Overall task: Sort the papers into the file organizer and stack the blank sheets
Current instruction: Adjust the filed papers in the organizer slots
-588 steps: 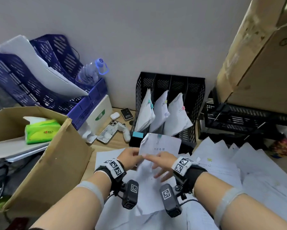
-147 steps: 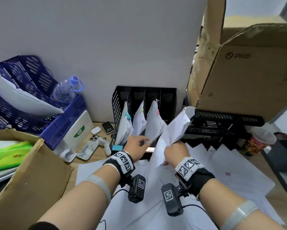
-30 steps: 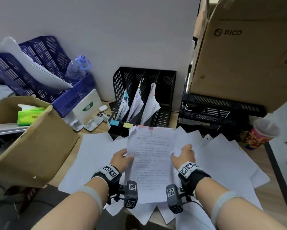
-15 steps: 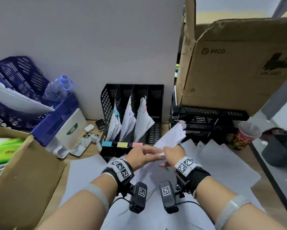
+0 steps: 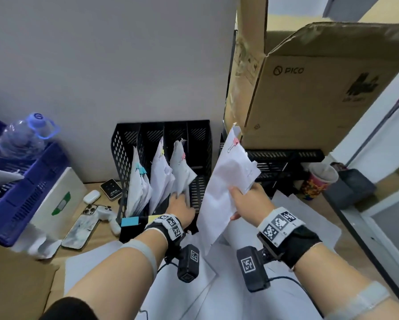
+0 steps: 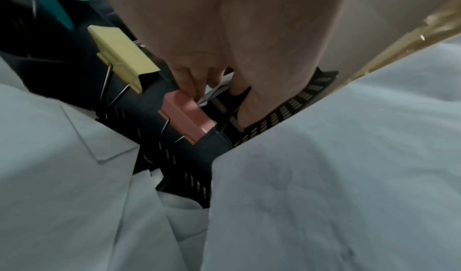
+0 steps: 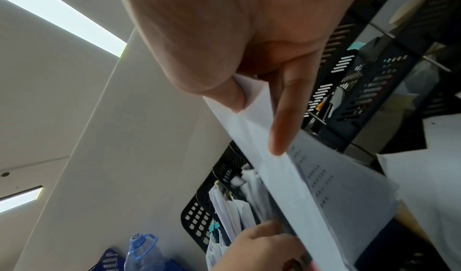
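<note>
The black file organizer (image 5: 122, 144) stands against the wall, its first three slots filled with clipped papers. My left hand (image 5: 182, 205) reaches into the third slot. Its fingers (image 6: 197, 85) and thumb pinch the base of the pink-clipped papers (image 5: 182, 167), just behind the pink label clip (image 6: 184, 117). My right hand (image 5: 244, 199) pinches a printed bundle (image 5: 226, 181) between thumb (image 7: 232, 95) and index finger. It holds the bundle upright just right of the organizer, pink clip (image 5: 234, 143) on top. Blank sheets (image 5: 297, 211) lie spread over the desk.
A PICO cardboard box (image 5: 309, 100) sits on black trays (image 5: 286, 162) to the right, with a paper cup (image 5: 320, 181) beside them. At the left are a phone (image 5: 80, 229), a water bottle (image 5: 25, 137), blue crates (image 5: 20, 192) and an open cardboard box (image 5: 14, 285).
A second ago both hands held the bundle flat over the desk. The left hand has let go and moved into the third slot; the right hand has raised the bundle upright.
</note>
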Demonstrator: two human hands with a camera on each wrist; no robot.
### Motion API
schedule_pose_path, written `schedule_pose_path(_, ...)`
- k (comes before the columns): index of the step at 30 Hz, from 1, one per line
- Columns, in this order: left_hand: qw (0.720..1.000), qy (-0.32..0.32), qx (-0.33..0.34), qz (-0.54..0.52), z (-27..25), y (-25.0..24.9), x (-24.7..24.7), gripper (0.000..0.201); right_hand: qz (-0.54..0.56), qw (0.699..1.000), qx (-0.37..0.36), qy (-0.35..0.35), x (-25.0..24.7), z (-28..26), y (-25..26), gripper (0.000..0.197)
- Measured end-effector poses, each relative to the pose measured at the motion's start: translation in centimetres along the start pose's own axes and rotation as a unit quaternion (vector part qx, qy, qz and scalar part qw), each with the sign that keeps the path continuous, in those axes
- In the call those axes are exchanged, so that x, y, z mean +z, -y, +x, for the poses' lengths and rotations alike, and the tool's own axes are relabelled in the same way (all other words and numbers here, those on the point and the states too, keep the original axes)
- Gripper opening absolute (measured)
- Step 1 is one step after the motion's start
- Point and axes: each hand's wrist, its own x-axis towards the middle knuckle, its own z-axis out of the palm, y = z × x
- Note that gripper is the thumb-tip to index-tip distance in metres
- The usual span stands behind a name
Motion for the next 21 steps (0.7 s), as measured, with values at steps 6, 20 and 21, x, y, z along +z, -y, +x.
schedule_pose_path(6, 0.992, -0.056, 0.004, -0.114, 0.2, 1.6, -1.3, 0.061, -0.05, 0.995, -0.056, 0.069, 1.4, -0.3, 3.9, 0.03)
schedule_pose_path(20, 0.98, -0.069, 0.116, -0.149, -0.3, 4.1, -3.3, 0.066, -0.107, 0.991, -0.074, -0.001, 9.6, 6.1, 8.0, 0.025)
schedule_pose_path(21, 0.98, -0.069, 0.119, -0.146, -0.5, 4.1, -3.4, 0.065, -0.109, 0.993, -0.054, 0.005, 10.2, 6.4, 7.5, 0.03)
